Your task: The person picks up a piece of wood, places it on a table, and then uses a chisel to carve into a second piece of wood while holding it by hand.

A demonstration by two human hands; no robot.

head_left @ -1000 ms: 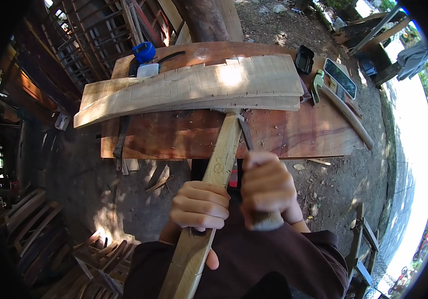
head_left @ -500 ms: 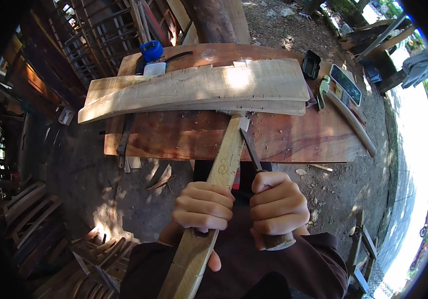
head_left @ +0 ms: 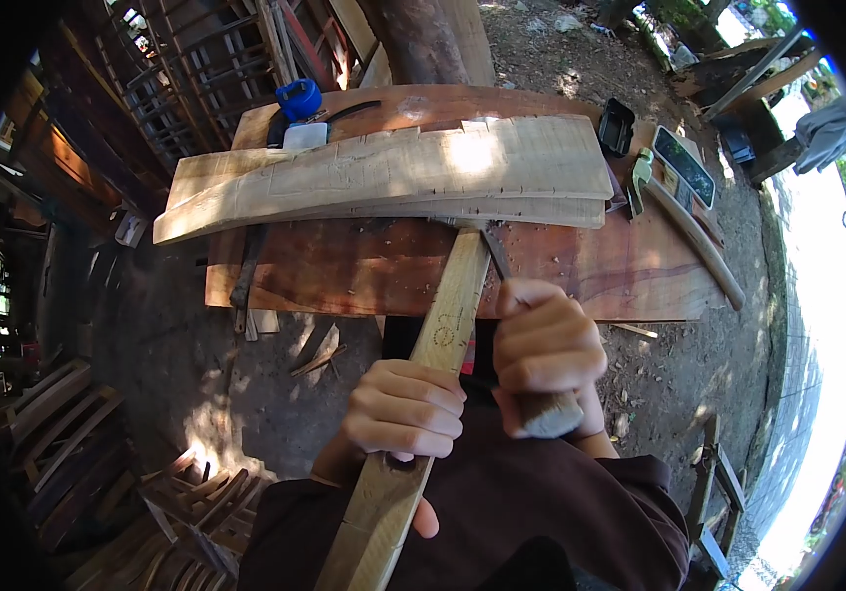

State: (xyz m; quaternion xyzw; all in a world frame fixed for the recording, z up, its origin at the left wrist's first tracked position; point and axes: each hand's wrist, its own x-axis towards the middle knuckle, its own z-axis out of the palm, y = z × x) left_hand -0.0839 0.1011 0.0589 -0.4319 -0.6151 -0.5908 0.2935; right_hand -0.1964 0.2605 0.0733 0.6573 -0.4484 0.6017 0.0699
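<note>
My left hand [head_left: 405, 410] is wrapped round a long pale wooden bar [head_left: 449, 320], whose far end rests at the near edge of stacked boards. My right hand [head_left: 548, 345] grips a bladed tool by its wooden handle [head_left: 549, 415]. Its dark blade [head_left: 495, 254] points forward along the right side of the bar, near the far end; exact contact there is unclear. The pale curved boards [head_left: 393, 172] lie across the reddish wooden table [head_left: 344, 271].
A hammer [head_left: 689, 231], a phone [head_left: 684, 165] and a black case [head_left: 616, 128] sit at the table's right. A blue object [head_left: 298, 99] stands at the back left. Wooden pieces [head_left: 68, 424] are piled at the lower left.
My right hand has moved forward and up with the tool, and the blade now reaches nearer the bar's far end. My left hand has hardly moved.
</note>
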